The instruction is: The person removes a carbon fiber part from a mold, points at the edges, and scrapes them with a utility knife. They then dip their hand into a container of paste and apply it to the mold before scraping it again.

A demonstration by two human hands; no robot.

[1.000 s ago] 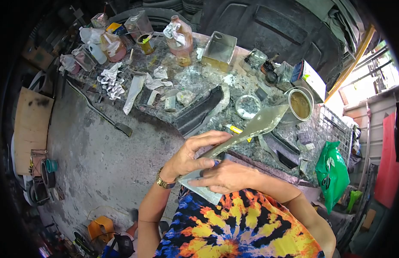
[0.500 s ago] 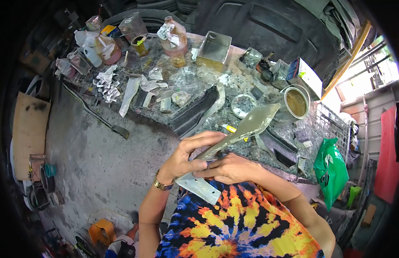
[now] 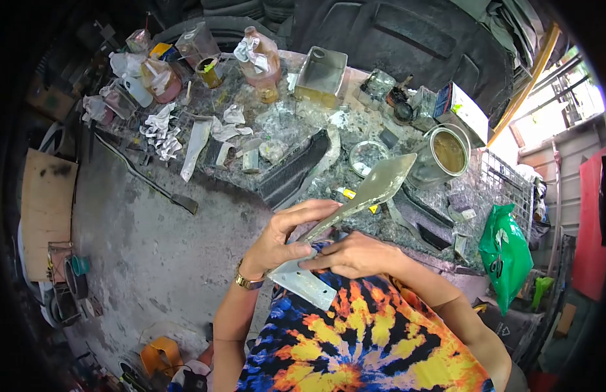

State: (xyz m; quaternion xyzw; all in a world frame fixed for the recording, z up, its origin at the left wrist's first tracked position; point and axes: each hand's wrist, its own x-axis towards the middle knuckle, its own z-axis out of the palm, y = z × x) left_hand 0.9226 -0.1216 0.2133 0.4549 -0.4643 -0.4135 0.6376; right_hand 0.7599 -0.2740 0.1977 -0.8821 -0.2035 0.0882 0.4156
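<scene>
A curved grey-green panel (image 3: 375, 186) with a flanged lower end, pierced by small holes, is tilted in front of my body. My left hand (image 3: 286, 238), with a gold watch on the wrist, grips it, fingers behind and thumb across its narrow middle. My right hand (image 3: 352, 255) is at the panel's lower part, its fingers bent and touching the surface; whether they pinch anything small is hidden. Beyond the panel, a yellow-capped tube (image 3: 345, 193) and a round lid (image 3: 369, 159) rest on the stained worktable (image 3: 277, 117).
Dark textured parts (image 3: 293, 166) lie on the table near its front edge. An open metal can (image 3: 446, 153) stands at the right, and a green bag (image 3: 505, 251) hangs beyond. Bottles and a square tin (image 3: 321, 75) line the back. Crumpled paper (image 3: 162, 134) lies left.
The panel's upper tip has shifted slightly left and my right hand has moved a little along its lower part. The whole view has shifted slightly.
</scene>
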